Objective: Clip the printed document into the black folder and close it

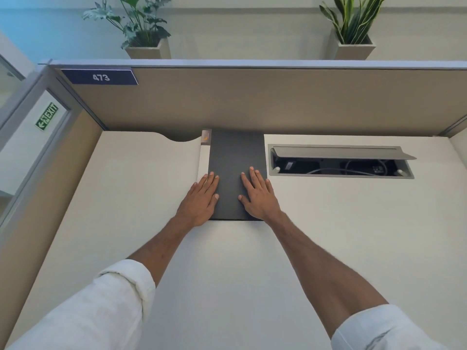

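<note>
Both hands lie flat with fingers straight, gripping nothing: left hand (202,198) on the near left edge of the black folder (236,152), right hand (257,195) near its right corner. The folder lies closed on the table (227,274), far end up by the partition (252,102). A white strip (203,157), probably the printed document, shows past the left edge, so the sheets may sit skewed or unclipped; pressing harder could crease that margin.
</note>
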Action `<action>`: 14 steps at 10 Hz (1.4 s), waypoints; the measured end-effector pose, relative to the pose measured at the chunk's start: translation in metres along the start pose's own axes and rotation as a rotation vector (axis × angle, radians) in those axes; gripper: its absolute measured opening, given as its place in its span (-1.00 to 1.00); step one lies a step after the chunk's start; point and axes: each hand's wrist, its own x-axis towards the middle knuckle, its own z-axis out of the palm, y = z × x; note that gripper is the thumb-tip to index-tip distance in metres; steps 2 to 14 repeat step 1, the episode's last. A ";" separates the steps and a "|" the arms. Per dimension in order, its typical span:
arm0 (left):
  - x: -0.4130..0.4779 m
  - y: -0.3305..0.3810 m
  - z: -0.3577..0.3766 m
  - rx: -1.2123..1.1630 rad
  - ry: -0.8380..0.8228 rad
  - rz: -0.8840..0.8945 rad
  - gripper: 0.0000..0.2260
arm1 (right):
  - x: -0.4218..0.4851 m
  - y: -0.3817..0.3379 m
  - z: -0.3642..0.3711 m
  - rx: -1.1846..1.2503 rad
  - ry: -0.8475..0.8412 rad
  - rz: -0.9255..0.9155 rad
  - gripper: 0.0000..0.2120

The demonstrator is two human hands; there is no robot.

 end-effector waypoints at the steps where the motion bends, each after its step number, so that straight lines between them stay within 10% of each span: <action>1: -0.010 0.017 -0.003 0.073 0.074 -0.005 -0.43 | -0.015 -0.001 -0.005 -0.010 0.108 0.002 -0.32; 14: -0.010 0.017 -0.003 0.073 0.074 -0.005 -0.43 | -0.015 -0.001 -0.005 -0.010 0.108 0.002 -0.32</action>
